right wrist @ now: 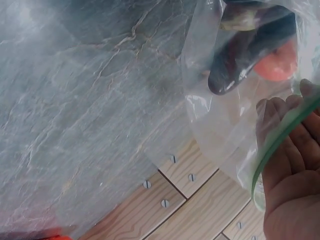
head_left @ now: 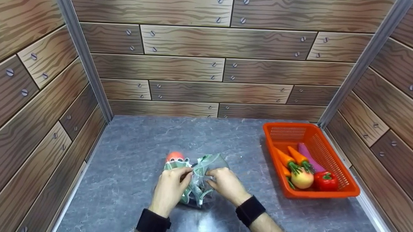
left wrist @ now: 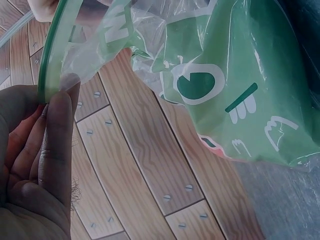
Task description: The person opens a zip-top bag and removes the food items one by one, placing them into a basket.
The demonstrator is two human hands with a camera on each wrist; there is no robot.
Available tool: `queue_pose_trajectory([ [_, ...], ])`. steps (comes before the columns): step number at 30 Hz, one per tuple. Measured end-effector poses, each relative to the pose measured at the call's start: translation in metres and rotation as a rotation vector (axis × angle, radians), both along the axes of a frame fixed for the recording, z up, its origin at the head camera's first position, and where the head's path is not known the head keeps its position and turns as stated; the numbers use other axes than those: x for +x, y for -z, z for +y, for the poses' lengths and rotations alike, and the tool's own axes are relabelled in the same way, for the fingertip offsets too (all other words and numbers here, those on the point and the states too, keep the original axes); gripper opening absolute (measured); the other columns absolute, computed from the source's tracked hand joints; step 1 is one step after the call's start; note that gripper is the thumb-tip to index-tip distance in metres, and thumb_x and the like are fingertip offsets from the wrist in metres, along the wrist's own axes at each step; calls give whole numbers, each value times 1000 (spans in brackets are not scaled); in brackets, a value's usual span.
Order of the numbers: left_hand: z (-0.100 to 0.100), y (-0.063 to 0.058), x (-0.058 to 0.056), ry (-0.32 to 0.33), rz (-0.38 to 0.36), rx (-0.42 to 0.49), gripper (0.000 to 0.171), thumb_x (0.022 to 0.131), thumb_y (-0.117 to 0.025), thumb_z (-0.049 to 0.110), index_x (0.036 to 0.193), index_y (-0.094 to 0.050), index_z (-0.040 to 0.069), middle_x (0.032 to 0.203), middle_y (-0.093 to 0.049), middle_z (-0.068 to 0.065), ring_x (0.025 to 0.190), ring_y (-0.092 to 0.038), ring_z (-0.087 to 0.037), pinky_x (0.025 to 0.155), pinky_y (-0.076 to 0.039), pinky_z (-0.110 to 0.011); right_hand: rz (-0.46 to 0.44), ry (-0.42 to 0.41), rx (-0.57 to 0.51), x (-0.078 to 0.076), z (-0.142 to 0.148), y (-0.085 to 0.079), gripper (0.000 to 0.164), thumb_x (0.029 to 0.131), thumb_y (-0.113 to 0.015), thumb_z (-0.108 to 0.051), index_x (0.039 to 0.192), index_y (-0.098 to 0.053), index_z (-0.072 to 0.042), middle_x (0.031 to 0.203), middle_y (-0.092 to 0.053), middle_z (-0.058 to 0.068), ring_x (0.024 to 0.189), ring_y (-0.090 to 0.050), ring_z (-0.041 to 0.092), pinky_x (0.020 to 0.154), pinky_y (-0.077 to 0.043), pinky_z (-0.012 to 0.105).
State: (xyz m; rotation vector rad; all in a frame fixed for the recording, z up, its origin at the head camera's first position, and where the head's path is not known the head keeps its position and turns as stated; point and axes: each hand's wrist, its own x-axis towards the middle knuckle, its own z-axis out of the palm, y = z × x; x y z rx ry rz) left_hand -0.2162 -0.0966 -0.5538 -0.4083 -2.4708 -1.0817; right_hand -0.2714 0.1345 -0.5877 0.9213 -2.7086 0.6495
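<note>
A clear zip bag [head_left: 199,172] with a green cartoon print and a green zip rim stands on the grey table between both hands. My left hand [head_left: 171,183] pinches its rim between thumb and fingers, the green strip [left wrist: 50,55] running up from the grip. On the other side, my right hand [head_left: 226,183] holds the opposite rim, its fingers [right wrist: 295,145] showing partly through the film. Through the plastic, the right wrist view shows a dark eggplant [right wrist: 230,67] and a reddish round thing [right wrist: 277,62]. An orange-red round shape [head_left: 175,156] shows at the bag's far left end.
An orange plastic basket [head_left: 322,194] stands at the right, holding several carrots [head_left: 297,155], a purple long vegetable [head_left: 308,155], a red bell pepper [head_left: 326,181] and a yellowish round fruit [head_left: 302,179]. Wood-patterned walls [head_left: 222,70] enclose the table at the back and sides.
</note>
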Motion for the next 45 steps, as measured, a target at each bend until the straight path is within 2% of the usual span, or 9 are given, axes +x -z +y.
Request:
queue_pose_trajectory([
  [9,-1,2,0,-7,-16,-2,12,107,-84,4,116,-91,5,108,-92,-10,92,-89,-18,78,-74,-29,-39,-44,29,-5,-9,13,8,98,-90,-2,100,-88,-10,96,-90,8,87,-88,25,81,-75,36],
  [16,-2,3,0,-8,-29,-7,13,107,-83,5,117,-91,5,110,-92,-11,94,-89,-18,79,-74,-29,-87,-94,82,-8,-14,26,14,95,-92,-3,92,-82,-12,86,-85,3,76,-77,15,70,-66,31],
  [20,-3,5,0,-10,-25,-15,13,107,-84,6,117,-91,6,110,-92,-10,94,-89,-18,81,-74,-31,-78,-101,115,-8,-15,35,16,95,-93,-4,91,-79,-11,84,-81,3,76,-75,16,70,-63,32],
  [28,-3,7,0,-13,-22,-17,12,106,-84,5,116,-91,5,108,-92,-9,94,-89,-19,81,-75,-33,-107,-20,104,-8,-18,55,12,95,-93,-9,95,-81,-10,88,-80,4,82,-75,23,78,-67,41],
  [35,-4,6,-1,-6,-22,-12,11,106,-85,5,115,-91,6,107,-92,-8,94,-89,-19,81,-75,-34,30,-18,84,-9,-18,68,21,94,-93,-10,85,-74,-12,81,-77,6,73,-74,24,63,-63,40],
  [37,-4,5,-3,0,-36,1,11,106,-85,6,115,-91,6,106,-92,-7,92,-88,-18,79,-74,-32,108,-35,72,-20,-11,91,20,101,-89,-19,88,-75,-14,85,-79,5,77,-77,25,67,-65,42],
  [42,-6,0,-8,32,-83,74,12,106,-85,6,116,-91,5,104,-92,-7,88,-86,-15,78,-72,-26,70,-42,56,-22,-4,76,15,105,-87,-21,100,-77,-11,93,-82,8,84,-81,29,75,-69,46],
  [44,-7,-5,-10,45,-105,99,12,106,-85,6,117,-91,5,103,-91,-7,88,-86,-14,79,-71,-24,-4,-33,62,-12,-6,43,14,100,-91,-13,101,-78,-9,92,-82,10,83,-81,30,75,-70,47],
  [45,-7,-8,-11,50,-112,107,12,106,-85,7,117,-91,5,103,-91,-7,88,-85,-13,79,-71,-24,-17,-28,71,-12,-4,37,14,99,-92,-14,102,-79,-10,93,-84,9,85,-82,30,78,-71,46],
])
